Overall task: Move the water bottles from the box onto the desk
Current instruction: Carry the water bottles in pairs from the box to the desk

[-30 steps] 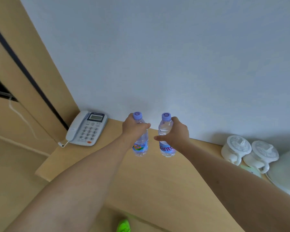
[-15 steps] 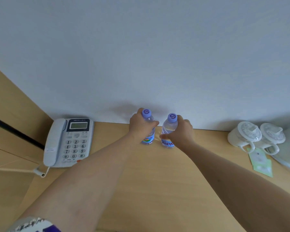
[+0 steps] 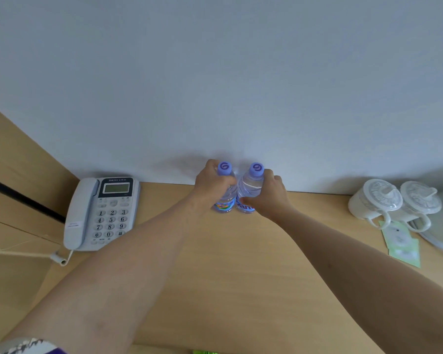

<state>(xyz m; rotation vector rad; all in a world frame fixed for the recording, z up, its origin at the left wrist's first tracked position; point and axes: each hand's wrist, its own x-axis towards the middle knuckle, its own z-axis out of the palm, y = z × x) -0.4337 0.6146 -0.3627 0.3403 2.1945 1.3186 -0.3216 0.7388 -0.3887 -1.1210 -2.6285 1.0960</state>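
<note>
1. Two water bottles at the back of the desk (image 3: 241, 264), right up against the wall (image 3: 215, 85). The wall is our landmark here, and both purple caps sit just in front of it.

2. Left hand (image 3: 211, 186) is wrapped around the upper body of the left bottle (image 3: 226, 200), fingers curled round it. A grip up near the shoulder keeps it upright on the way down.

3. Right hand (image 3: 269, 198) does the same on the right bottle (image 3: 248, 186), thumb across the front, fingers round the far side.

4. The bottles look to be touching, or very nearly, side by side along the wall. Tucked in tight like that, they leave the front of the desk free, and I'd guess that's the idea.

5. Both bases seem to be down on the desk, though the hands hide part of them, so I can't be certain.

6. Along the wall to the left sits the telephone (image 3: 102, 213); well off to the right, two white lidded cups (image 3: 394, 200). The bottles land between them, clear of both.

7. No box in view.
</note>
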